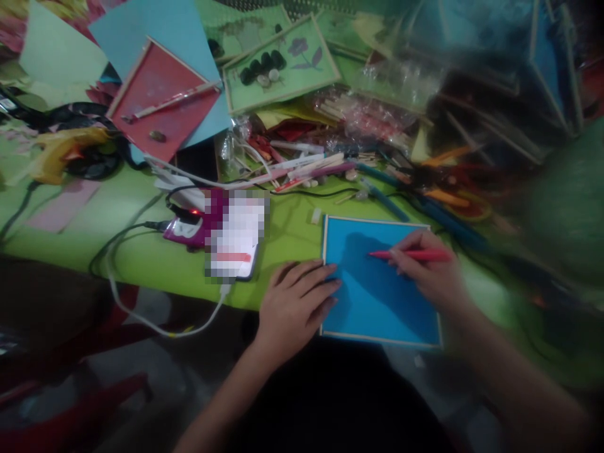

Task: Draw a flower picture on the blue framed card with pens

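A blue board [372, 308] edged with thin pale sticks lies at the front of the green table. My left hand [297, 302] rests with its fingers stretched out over the board's left edge. In my right hand [422, 264] is a red pen [428, 255], pinched in a writing grip. The pen's tip points left and is at or just above the blue surface, near a small dark mark; contact cannot be made out. A small white eraser-like block [316, 216] sits by the board's upper left corner.
Left of the board lies a lit phone [240, 236] on a white cable, against a purple power strip [189, 229]. A yellow glue gun [70, 151] is at far left. Behind are a red framed board [165, 94], a green framed board [283, 63], pens and scissors [448, 195].
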Tool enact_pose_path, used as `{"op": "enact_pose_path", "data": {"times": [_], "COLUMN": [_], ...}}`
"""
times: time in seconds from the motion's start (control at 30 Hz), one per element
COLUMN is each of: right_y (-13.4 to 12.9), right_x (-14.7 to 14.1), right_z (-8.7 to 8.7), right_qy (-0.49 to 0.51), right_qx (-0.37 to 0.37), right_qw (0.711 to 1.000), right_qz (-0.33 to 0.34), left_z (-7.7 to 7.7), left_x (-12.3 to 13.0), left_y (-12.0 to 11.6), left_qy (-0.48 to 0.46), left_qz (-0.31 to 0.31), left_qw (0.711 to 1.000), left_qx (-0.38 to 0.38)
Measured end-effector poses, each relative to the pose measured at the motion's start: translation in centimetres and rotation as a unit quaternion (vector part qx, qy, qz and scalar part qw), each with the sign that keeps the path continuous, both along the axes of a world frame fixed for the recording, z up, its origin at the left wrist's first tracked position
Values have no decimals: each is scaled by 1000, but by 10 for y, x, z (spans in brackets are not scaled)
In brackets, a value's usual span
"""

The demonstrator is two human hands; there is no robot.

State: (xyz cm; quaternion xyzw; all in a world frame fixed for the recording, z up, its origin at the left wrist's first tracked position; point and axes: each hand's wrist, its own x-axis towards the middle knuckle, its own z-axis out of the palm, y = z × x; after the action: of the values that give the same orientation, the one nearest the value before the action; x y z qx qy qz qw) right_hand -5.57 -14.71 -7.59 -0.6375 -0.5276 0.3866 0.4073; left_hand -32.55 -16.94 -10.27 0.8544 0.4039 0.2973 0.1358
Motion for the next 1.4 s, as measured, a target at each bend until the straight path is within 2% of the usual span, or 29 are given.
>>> {"op": "enact_pose_path", "data": {"times": [0.6,1.4], "right_y": [-1,-4], "right_x": [6,10], "right_z": [-5,-5], "right_qy": [-41,-26], "right_qx": [15,14], "right_qw": [999,999], "right_qz": [-5,21], "left_z": [0,1], "left_x": [0,0], "left_y": [0,1], "left_qy": [-8,-6], "left_qz": [-4,-1], "left_qw": [1000,1000], "left_qx": [-9,-6]}}
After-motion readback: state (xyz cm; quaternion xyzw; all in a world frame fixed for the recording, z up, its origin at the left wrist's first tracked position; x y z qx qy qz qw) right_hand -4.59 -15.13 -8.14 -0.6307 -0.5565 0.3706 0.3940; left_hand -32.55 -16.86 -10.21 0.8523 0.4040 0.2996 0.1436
